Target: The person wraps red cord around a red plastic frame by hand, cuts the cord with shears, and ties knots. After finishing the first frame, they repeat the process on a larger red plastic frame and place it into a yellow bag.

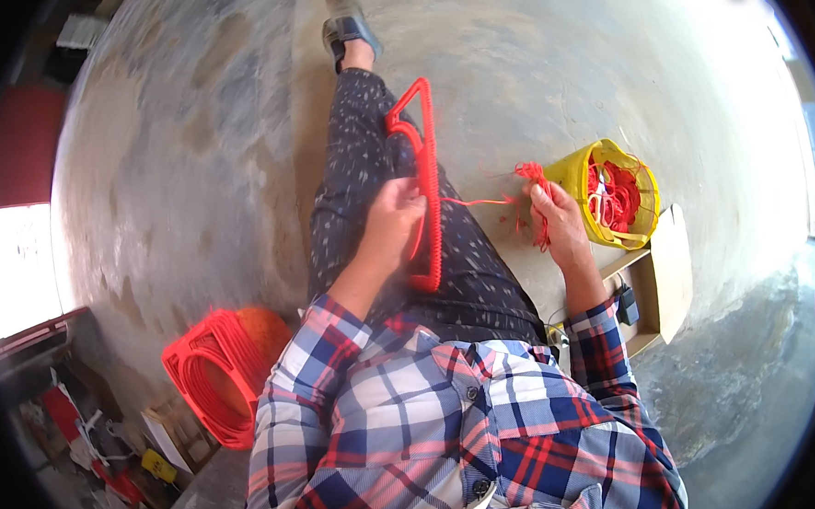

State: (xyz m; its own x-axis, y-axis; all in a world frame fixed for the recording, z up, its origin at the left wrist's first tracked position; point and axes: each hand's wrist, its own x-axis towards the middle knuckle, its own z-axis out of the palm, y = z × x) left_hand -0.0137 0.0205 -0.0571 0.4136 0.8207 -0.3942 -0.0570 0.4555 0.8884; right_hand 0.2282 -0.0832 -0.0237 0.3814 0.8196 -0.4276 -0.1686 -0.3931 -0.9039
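Over my thighs stands a red frame (430,177) with a ridged, cord-wrapped long side and a bent upper end. My left hand (395,219) is closed on it near the middle of that side. My right hand (561,224), out to the right, grips a loose bundle of red cord (531,173) whose ends hang above and below the fist. A thin red strand (480,202) runs almost level between the bundle and the frame. Just beyond my right hand sits a yellow bucket (574,174) containing more red cord (621,197) and a white-handled item, perhaps scissors.
An open cardboard box (672,273) with a small dark object (627,305) inside stands beside the bucket. At my left side lies a stack of similar red frames (220,374). Assorted clutter, including a yellow item (159,465), fills the lower left. My outstretched leg (354,132) crosses the concrete floor.
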